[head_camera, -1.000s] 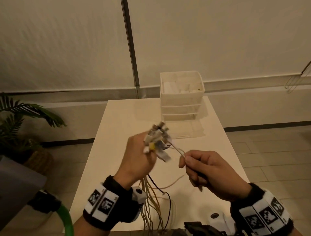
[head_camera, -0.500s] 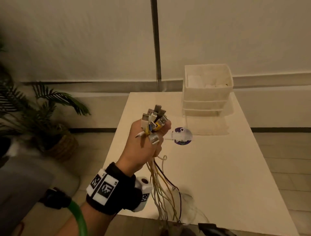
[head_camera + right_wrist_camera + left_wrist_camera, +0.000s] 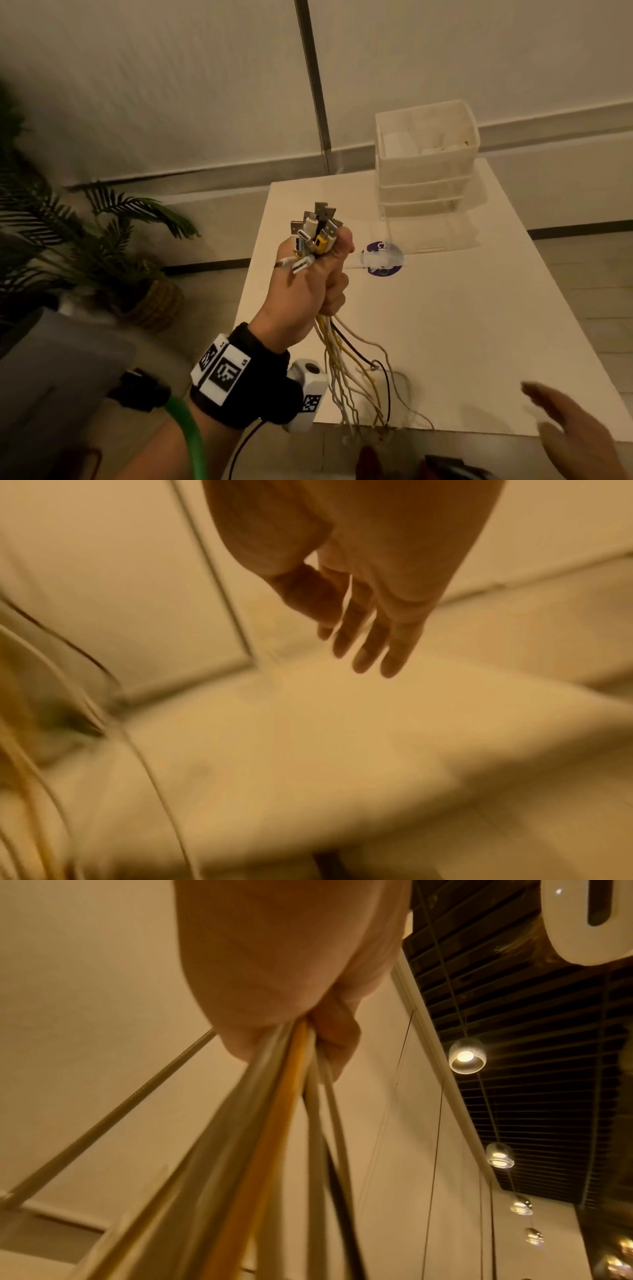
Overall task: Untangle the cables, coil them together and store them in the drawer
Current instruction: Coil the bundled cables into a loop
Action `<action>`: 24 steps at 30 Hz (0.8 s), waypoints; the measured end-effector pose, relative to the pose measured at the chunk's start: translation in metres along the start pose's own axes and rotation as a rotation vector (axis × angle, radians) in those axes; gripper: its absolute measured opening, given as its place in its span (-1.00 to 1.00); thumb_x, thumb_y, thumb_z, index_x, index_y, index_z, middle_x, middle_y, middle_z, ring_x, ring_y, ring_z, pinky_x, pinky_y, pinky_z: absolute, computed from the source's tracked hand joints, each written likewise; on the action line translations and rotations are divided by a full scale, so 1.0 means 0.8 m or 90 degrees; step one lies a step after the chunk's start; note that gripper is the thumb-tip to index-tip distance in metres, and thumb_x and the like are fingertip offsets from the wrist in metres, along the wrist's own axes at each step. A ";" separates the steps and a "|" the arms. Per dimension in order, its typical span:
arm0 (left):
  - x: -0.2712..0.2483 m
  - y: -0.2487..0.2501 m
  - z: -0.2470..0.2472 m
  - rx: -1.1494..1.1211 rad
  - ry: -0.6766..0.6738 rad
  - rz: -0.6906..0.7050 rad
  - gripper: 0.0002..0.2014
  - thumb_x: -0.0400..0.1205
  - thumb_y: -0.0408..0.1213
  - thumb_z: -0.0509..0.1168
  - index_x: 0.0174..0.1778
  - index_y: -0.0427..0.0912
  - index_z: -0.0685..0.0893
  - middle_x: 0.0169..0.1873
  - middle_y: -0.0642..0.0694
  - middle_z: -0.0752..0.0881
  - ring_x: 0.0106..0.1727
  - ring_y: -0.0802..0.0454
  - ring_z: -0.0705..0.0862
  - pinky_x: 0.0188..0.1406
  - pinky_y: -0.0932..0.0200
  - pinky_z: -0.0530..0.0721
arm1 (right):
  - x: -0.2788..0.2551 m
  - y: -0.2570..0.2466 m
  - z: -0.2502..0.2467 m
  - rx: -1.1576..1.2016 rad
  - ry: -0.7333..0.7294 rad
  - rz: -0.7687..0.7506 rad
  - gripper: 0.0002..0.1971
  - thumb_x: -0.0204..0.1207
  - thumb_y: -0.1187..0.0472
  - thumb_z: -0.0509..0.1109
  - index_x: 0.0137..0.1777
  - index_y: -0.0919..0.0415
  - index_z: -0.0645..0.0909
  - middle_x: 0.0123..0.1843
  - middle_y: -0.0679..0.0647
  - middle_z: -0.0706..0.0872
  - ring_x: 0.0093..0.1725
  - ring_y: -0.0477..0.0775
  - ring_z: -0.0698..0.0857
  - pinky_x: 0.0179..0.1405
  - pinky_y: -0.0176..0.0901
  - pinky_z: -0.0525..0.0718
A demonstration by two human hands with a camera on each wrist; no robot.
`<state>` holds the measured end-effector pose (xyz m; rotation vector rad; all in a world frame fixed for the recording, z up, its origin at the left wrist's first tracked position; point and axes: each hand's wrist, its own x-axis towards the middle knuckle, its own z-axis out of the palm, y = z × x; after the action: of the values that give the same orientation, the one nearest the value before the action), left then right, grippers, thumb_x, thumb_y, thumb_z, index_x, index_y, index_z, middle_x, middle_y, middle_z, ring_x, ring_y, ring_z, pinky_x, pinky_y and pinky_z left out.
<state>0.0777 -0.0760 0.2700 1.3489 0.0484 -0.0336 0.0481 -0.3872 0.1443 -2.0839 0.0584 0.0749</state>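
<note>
My left hand (image 3: 308, 281) grips a bundle of cables (image 3: 346, 363) in a fist, raised above the table's left side. The plug ends (image 3: 315, 233) stick up out of the fist; white, yellow and black cords hang down past the table's near edge. In the left wrist view the cords (image 3: 274, 1137) run out from under the curled fingers (image 3: 337, 1039). My right hand (image 3: 575, 435) hovers low at the front right corner, fingers (image 3: 369, 642) straight, holding nothing. The white drawer unit (image 3: 426, 164) stands at the table's far end.
A white table (image 3: 462, 325) carries a round blue-and-white sticker (image 3: 382, 258) in front of the drawers. A potted palm (image 3: 102, 246) stands on the floor to the left. A green tube (image 3: 191, 442) runs along my left forearm.
My right hand let go of the cable end it pinched, left the view, and is back low at the right, open. The left hand lifted the bundle higher.
</note>
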 end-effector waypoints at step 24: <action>-0.080 0.017 -0.061 -0.274 0.028 0.038 -0.66 0.35 -0.32 0.62 -0.21 -0.08 0.53 -0.46 0.05 0.31 -0.50 0.16 0.29 -0.42 0.25 0.41 | -0.015 -0.189 0.175 0.001 -0.448 -0.274 -0.59 0.57 0.03 0.33 -0.45 0.13 0.32 -0.53 -0.03 0.36 -0.51 -0.10 0.33 -0.41 -0.14 0.35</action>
<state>0.0140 -0.0260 0.2756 0.9206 0.0488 0.0540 0.0434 -0.1909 0.2074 -1.9172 -0.8078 0.5332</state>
